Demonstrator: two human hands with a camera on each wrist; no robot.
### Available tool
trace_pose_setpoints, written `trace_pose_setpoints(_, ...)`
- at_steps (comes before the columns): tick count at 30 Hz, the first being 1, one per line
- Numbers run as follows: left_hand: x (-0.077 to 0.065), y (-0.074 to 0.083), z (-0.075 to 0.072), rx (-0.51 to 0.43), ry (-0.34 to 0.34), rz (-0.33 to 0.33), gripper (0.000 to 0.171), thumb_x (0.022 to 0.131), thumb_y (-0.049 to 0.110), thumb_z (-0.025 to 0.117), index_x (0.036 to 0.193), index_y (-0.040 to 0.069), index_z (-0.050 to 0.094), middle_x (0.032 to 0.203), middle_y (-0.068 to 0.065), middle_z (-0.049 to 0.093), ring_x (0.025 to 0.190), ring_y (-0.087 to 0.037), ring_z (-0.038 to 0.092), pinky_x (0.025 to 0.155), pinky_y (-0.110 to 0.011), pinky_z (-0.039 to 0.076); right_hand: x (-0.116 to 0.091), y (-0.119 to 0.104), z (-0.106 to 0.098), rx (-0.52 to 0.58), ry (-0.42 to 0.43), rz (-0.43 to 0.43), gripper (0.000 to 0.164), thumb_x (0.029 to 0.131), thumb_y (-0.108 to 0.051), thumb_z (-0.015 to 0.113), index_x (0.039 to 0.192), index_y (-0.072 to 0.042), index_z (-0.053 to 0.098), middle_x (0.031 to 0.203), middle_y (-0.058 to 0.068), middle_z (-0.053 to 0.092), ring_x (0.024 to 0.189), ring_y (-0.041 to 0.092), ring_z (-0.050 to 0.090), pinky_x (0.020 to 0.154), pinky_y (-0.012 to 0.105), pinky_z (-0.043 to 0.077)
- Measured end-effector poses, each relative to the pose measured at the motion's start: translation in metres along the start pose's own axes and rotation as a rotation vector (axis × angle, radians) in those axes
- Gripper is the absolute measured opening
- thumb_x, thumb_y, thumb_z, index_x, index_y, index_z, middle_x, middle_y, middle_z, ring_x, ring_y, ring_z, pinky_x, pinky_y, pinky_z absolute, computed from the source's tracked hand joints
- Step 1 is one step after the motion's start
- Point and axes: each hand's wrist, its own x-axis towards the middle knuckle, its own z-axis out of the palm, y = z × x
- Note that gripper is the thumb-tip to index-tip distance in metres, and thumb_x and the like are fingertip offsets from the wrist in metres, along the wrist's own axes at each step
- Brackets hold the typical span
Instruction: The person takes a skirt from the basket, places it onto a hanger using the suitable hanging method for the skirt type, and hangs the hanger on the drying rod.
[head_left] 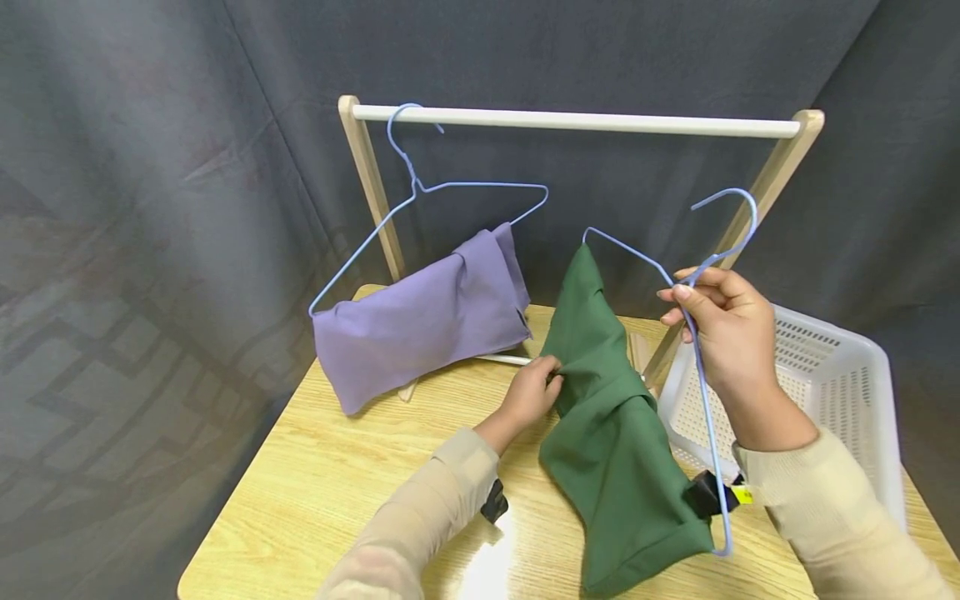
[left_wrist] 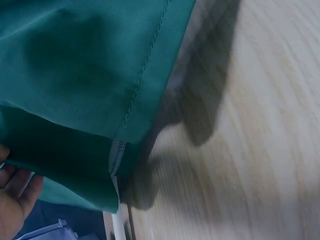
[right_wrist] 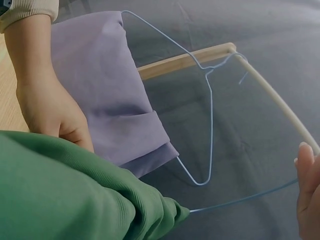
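My right hand pinches a blue wire hanger just below its hook and holds it tilted in the air. Over the hanger's lower bar drapes a green cloth garment, bunched toward the far corner. With fingers curled at its left edge, my left hand grips the green fabric. In the left wrist view, the fingers hold a lower layer of the green garment, whose stitched hem shows. The right wrist view shows the left hand partly hidden behind the green fabric.
A purple garment hangs folded over another blue hanger, hooked on the left of the rack's white rail. Behind my right arm stands a white plastic basket. The rack's wooden legs rise from a wooden table, with a grey curtain behind.
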Motion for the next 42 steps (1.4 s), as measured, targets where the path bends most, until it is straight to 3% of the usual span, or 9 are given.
trace_pose_setpoints(8, 0.012, 0.001, -0.002, -0.001, 0.034, 0.002, 0.004, 0.083, 0.008, 0.055, 0.086, 0.006, 0.055, 0.082, -0.004, 0.059, 0.075, -0.014, 0.055, 0.065, -0.019, 0.042, 0.010, -0.004, 0.003, -0.011, 0.005, -0.026, 0.013, 0.077, 0.013, 0.053, 0.082, 0.003, 0.061, 0.063, 0.007, 0.063, 0.044, 0.011, 0.056, 0.033, 0.013, 0.033)
trace_pose_setpoints(12, 0.017, 0.002, -0.005, -0.054, 0.074, -0.001, 0.003, 0.081, 0.006, 0.056, 0.085, 0.006, 0.056, 0.080, -0.004, 0.061, 0.073, -0.014, 0.057, 0.064, -0.019, 0.043, 0.017, -0.007, 0.002, -0.005, 0.002, -0.026, 0.013, 0.077, 0.013, 0.053, 0.081, 0.003, 0.061, 0.063, 0.007, 0.063, 0.044, 0.011, 0.057, 0.033, 0.013, 0.033)
trace_pose_setpoints(20, 0.029, 0.002, -0.009, -0.158, 0.121, -0.018, 0.005, 0.081, 0.003, 0.056, 0.085, 0.006, 0.057, 0.076, -0.004, 0.059, 0.068, -0.012, 0.054, 0.060, -0.016, 0.041, 0.032, -0.021, -0.001, 0.008, -0.050, 0.060, 0.010, 0.080, 0.009, 0.053, 0.082, 0.002, 0.059, 0.066, 0.009, 0.064, 0.046, 0.013, 0.058, 0.034, 0.015, 0.036)
trace_pose_setpoints(26, 0.035, 0.003, -0.011, -0.190, 0.125, -0.047, 0.006, 0.083, 0.005, 0.054, 0.088, 0.007, 0.056, 0.080, -0.003, 0.060, 0.073, -0.011, 0.055, 0.063, -0.016, 0.042, 0.040, -0.029, 0.000, 0.013, -0.054, 0.106, 0.005, 0.081, 0.002, 0.055, 0.084, 0.003, 0.059, 0.068, 0.011, 0.064, 0.048, 0.016, 0.059, 0.034, 0.018, 0.038)
trace_pose_setpoints(37, 0.043, 0.007, -0.017, -0.284, 0.159, -0.084, 0.009, 0.083, 0.007, 0.055, 0.091, 0.006, 0.060, 0.083, -0.005, 0.062, 0.079, -0.013, 0.058, 0.067, -0.016, 0.044, 0.056, -0.036, 0.001, -0.007, -0.039, 0.102, 0.005, 0.081, 0.001, 0.055, 0.084, 0.003, 0.059, 0.066, 0.010, 0.063, 0.047, 0.016, 0.059, 0.033, 0.017, 0.037)
trace_pose_setpoints(42, 0.043, 0.008, -0.019, -0.310, 0.163, -0.103, 0.011, 0.084, 0.009, 0.054, 0.093, 0.007, 0.060, 0.086, -0.004, 0.061, 0.080, -0.012, 0.057, 0.068, -0.016, 0.044, 0.063, -0.035, -0.003, 0.038, -0.046, 0.094, 0.004, 0.080, 0.002, 0.056, 0.082, 0.005, 0.059, 0.065, 0.012, 0.063, 0.046, 0.017, 0.058, 0.033, 0.017, 0.036)
